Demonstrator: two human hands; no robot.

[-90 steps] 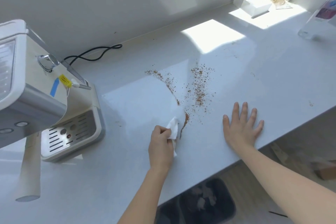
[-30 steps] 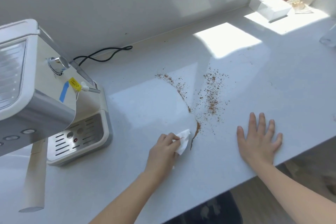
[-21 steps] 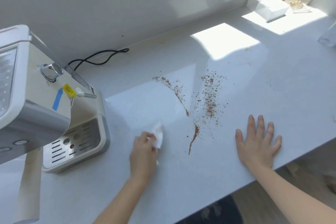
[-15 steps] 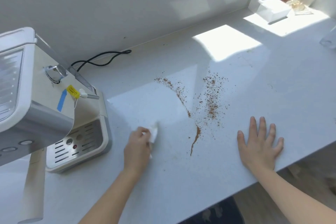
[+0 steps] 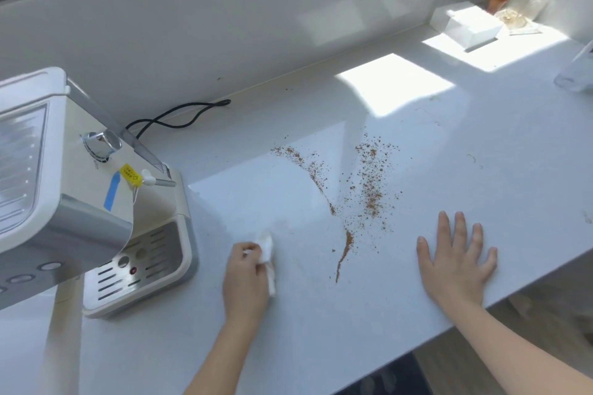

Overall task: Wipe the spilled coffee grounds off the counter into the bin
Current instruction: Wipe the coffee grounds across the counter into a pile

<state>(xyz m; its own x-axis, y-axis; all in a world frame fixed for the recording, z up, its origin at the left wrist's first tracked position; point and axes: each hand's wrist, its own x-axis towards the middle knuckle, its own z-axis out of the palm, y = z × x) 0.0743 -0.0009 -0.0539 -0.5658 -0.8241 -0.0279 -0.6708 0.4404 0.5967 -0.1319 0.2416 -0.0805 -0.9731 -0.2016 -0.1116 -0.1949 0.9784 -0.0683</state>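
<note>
Brown coffee grounds lie scattered over the middle of the white counter, with a thin gathered streak running toward the front edge. My left hand presses a small white tissue on the counter, well left of the streak and not touching it. My right hand lies flat with fingers spread, right of the grounds, near the front edge. A dark bin shows below the counter edge, mostly hidden.
A cream espresso machine with its drip tray stands at the left, its black cord along the wall. A white box, an orange-topped item and glassware sit at the far right corner.
My left hand with the tissue slid left, away from the gathered streak of grounds, toward the espresso machine. My right hand stayed flat in place. The grounds look unchanged.
</note>
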